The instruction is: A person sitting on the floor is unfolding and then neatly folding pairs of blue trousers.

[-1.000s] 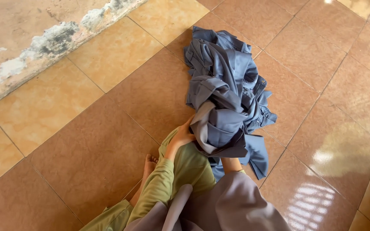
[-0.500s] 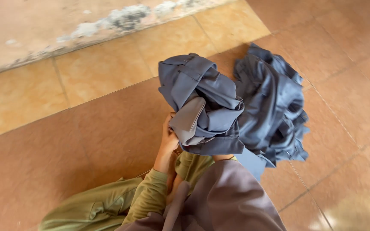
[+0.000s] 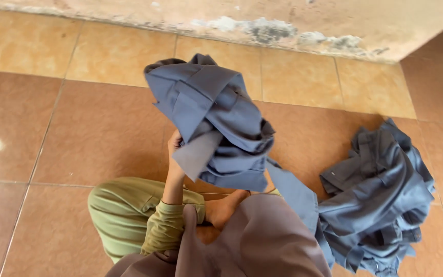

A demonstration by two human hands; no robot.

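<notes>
Left hand raised, grip closed, forearm upright, right hand hidden

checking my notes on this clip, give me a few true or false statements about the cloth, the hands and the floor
1. The left hand holds a bunched blue-grey cloth garment up off the floor. True.
2. The floor is grey carpet. False: it is glossy orange-brown ceramic floor tile.
3. A second heap of blue-grey cloth lies on the tiles to the person's right. True.
4. The person wears a red long sleeve. False: the olive-green sleeve covers the left forearm.
5. The right hand lies open and bare on the tiles. False: it is hidden behind the lifted garment, so its state cannot be told.
</notes>
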